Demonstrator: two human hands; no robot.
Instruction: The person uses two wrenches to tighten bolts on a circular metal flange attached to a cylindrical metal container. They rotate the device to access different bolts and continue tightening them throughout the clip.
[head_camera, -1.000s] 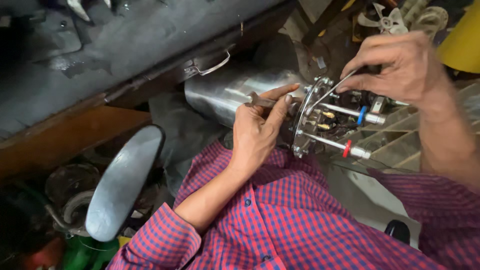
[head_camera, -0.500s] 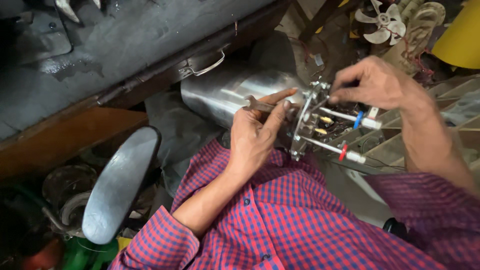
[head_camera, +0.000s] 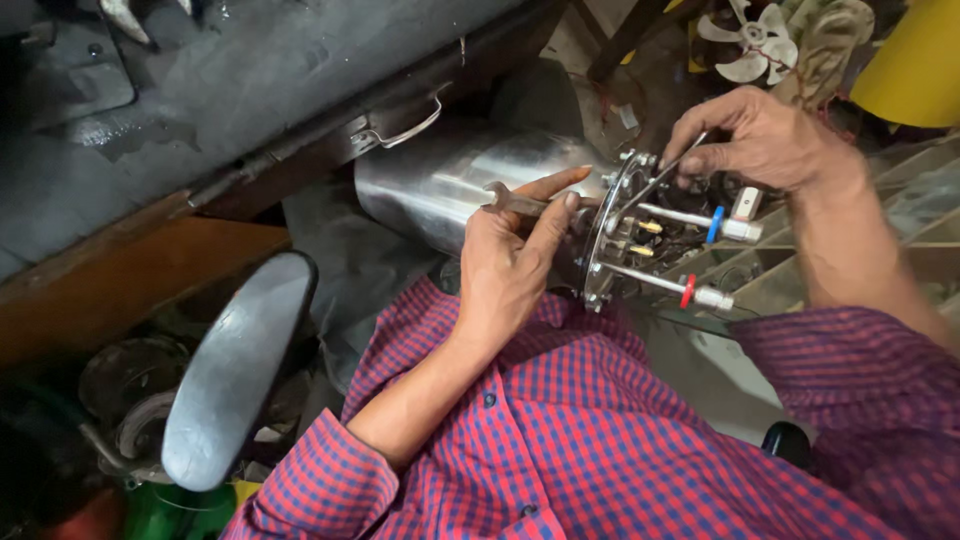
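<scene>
Head camera looks steeply down, close, perhaps slightly tilted

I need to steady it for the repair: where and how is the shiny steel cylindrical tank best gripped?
Grip the shiny steel cylindrical tank around its bare, smooth barrel, coming from the closed end on the left. It lies on its side, and the flanged end is crowded with pipes, wires and both hands.
</scene>
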